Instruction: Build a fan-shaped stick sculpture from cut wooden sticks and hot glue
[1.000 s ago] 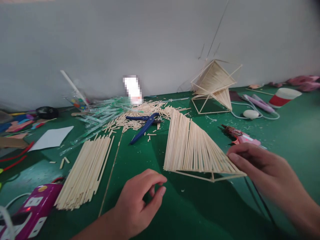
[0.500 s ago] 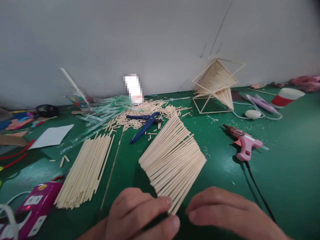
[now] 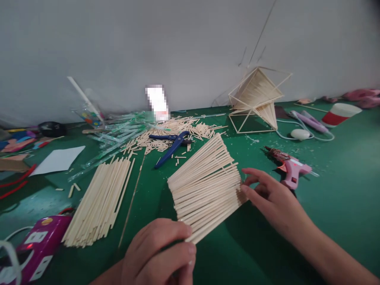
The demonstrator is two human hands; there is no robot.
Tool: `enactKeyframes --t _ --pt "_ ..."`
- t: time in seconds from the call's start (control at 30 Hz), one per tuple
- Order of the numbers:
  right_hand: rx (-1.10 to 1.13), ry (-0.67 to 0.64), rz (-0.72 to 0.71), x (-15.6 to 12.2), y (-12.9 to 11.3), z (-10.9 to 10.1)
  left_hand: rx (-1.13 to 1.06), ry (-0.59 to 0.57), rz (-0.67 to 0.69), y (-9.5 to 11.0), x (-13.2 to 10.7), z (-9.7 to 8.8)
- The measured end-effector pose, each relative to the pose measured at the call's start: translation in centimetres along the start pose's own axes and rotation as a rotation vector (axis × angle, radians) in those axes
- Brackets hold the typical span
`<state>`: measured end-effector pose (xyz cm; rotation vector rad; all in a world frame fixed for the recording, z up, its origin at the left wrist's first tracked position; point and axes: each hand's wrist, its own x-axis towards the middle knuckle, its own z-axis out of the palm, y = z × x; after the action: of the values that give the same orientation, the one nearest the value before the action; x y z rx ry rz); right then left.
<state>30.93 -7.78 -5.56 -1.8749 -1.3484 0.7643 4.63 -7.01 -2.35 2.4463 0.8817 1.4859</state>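
A fan-shaped panel of thin wooden sticks (image 3: 204, 178), laid side by side, is tilted up in front of me. My left hand (image 3: 162, 251) pinches its near corner between thumb and fingers. At the right edge, my right hand (image 3: 274, 202) has its thumb and a bent finger against the stick ends, while the index finger stands away from them. The underside of the panel is hidden. To its left lies a row of long loose sticks (image 3: 99, 202). Behind it, blue cutting pliers (image 3: 172, 148) rest beside a heap of short stick pieces (image 3: 178, 130).
A pink hot glue gun (image 3: 289, 166) lies to the right. Farther back are a stick frame (image 3: 255, 99), a red-and-white cup (image 3: 341, 114) and a white oval object (image 3: 300, 134). A magenta power strip (image 3: 44, 241), white paper (image 3: 57, 160) and plastic wrappers (image 3: 118, 134) are leftward.
My right hand has moved up and forward to the panel's right edge. The panel has turned slightly and its right side sits higher, with my left hand still at its near corner.
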Motion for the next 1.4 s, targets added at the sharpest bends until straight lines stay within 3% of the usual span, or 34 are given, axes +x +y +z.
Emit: enactKeyframes --t 0.13,0.23,0.3,0.4,0.5,0.57,0.67,0.83,1.13,1.4 --pt "0.005 0.013 0.034 -0.6 0.2 -0.2 -0.089 -0.116 0.045 -1.8 -0.4 -0.4" --pt "-0.072 0.085 -0.016 -0.9 0.0 -0.2 -0.226 0.007 -0.008 -3.4 -0.7 -1.0" --pt "-0.124 0.172 -0.078 -1.1 -0.2 -0.2 -0.324 0.019 -0.182 -4.2 -0.5 -0.9" --pt "-0.188 0.280 -0.205 -1.4 -0.5 -0.1 -0.342 0.027 -0.572 -4.9 0.2 -0.2" --pt "-0.246 0.304 -0.280 -1.5 -0.5 0.0 -0.353 -0.127 -0.899 -5.1 0.7 0.5" --pt "-0.268 0.307 -0.295 -1.5 -0.4 0.1 -0.381 -0.228 -0.979 -5.1 0.8 0.6" --pt "-0.278 0.317 -0.296 -1.5 -0.3 0.2 -0.398 -0.313 -0.928 -4.8 0.8 0.5" --pt "-0.273 0.298 -0.265 -1.4 -0.5 0.3 -0.436 -0.359 -0.872 -4.5 1.0 0.1" --pt "-0.208 0.259 -0.224 -1.5 -0.1 0.2 -0.417 -0.359 -0.844 -4.7 1.1 0.2" --pt "-0.191 0.274 -0.275 -1.2 -0.3 0.3 -0.457 -0.380 -0.874 -4.7 1.1 0.1"
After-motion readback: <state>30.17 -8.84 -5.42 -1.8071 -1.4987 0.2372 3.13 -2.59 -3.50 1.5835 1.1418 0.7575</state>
